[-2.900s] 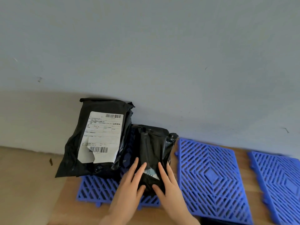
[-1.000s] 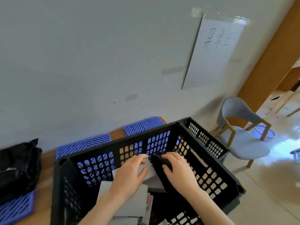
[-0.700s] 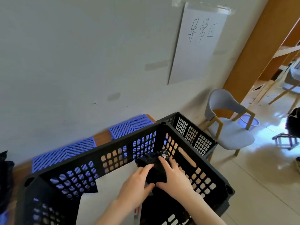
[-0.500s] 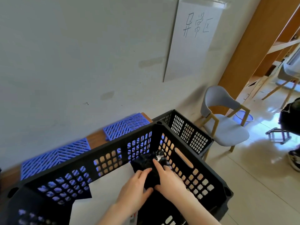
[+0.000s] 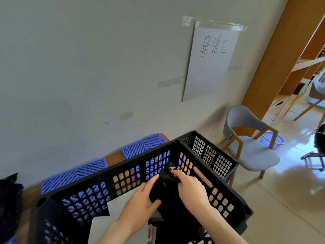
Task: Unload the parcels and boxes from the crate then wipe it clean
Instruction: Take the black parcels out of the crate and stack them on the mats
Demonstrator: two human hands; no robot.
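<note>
A black perforated plastic crate [image 5: 133,166] fills the lower middle of the head view. Inside it, both my hands hold a black plastic parcel [image 5: 166,194] that stands on end near the crate's right wall. My left hand [image 5: 140,203] grips its left side, thumb across the front. My right hand [image 5: 190,189] grips its top right corner. A white flat parcel [image 5: 112,224] lies under it on the crate floor, partly hidden by my arms. Black parcels [image 5: 9,203] taken out earlier lie at the far left edge.
Blue plastic grid mats [image 5: 142,146] lie on a wooden board along the grey wall behind the crate. A second black crate [image 5: 207,154] stands just behind on the right. A grey chair [image 5: 249,147], a blue basin [image 5: 271,139] and a wooden partition [image 5: 274,55] stand to the right.
I turned from the parcels on the mats to the crate and took the black parcel in both hands. In the last half second the parcel has risen slightly and the view has shifted.
</note>
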